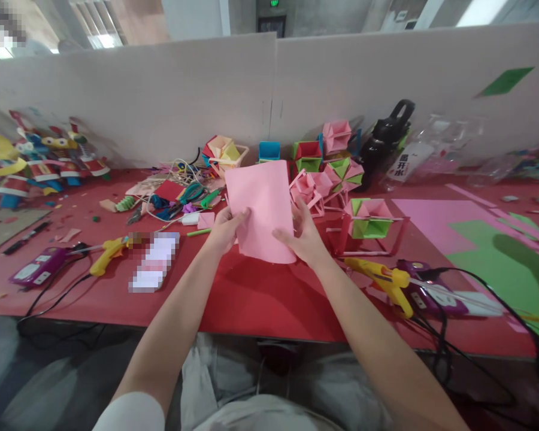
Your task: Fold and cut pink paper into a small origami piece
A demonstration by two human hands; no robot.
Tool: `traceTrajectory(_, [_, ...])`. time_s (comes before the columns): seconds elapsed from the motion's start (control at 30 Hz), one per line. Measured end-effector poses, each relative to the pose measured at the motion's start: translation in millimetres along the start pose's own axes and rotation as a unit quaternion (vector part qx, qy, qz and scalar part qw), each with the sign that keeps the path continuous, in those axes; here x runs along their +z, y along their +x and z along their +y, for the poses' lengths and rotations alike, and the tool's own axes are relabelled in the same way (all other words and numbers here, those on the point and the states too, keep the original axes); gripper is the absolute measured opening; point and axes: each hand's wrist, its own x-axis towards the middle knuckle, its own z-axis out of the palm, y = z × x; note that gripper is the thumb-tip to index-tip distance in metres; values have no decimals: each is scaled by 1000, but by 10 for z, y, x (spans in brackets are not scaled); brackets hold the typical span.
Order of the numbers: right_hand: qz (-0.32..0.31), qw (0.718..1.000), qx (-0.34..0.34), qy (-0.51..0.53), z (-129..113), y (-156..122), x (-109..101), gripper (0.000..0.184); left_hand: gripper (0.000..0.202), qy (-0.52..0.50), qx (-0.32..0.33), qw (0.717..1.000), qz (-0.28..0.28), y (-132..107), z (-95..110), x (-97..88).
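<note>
The left hand grips the left edge of a rectangular pink paper sheet, its thumb flat on the near face. The right hand holds the right edge near the lower corner, thumb on the near face and fingers curved beyond the edge. The fingertips behind the sheet are hidden. The sheet is located between the two hands, in front of the person, tilted, with its lower edge slightly bowed. Whether that edge touches the red-covered tabletop cannot be told.

Right of the right hand stands a pink-and-green folded paper piece within a red stick frame. Nearer the person lies a yellow glue gun with a clear stick, next to a purple box-shaped unit and black cables. Left of the left hand lies a flat phone with a blurred light screen; beyond it are a second yellow glue gun and a second purple unit.

Behind the left hand is a mixed heap of coloured craft scraps. Behind the right hand sit further pink and green folded paper pieces. A black bottle with a loop handle and a clear plastic bottle with a white label stand farther right. Large flat pink and green paper sheets cover the right side. A white partition panel closes the rear; small red-and-white craft figures stand before it at far left.
</note>
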Motion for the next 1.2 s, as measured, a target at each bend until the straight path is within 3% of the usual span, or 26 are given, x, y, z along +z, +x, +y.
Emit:
traceTrajectory(0.2, [88,994,66,-28,-70,11,6,48,50,118,98,988,-12,-73,-47,139])
traceTrajectory(0.37, [43,993,104,-25,-104,-4,-2,48,34,106,220,968,53,15,58,53])
traceTrajectory(0.43, [10,994,111,-16,-90,-8,-5,53,31,87,238,964,78,69,87,-24])
traceTrajectory(0.6, [-28,993,117,-8,-49,-16,-3,67,31,59,229,968,82,128,132,-186])
traceTrajectory(0.77, [-52,983,164,57,-56,-26,-3,73,36,8,180,983,27,110,158,-230])
traceTrajectory(0.93, [-72,978,170,92,-99,-28,2,70,35,-37,148,988,-18,105,157,-249])
traceTrajectory(1.2, [-73,980,164,83,-143,-31,8,65,35,-45,148,988,-17,114,181,-280])
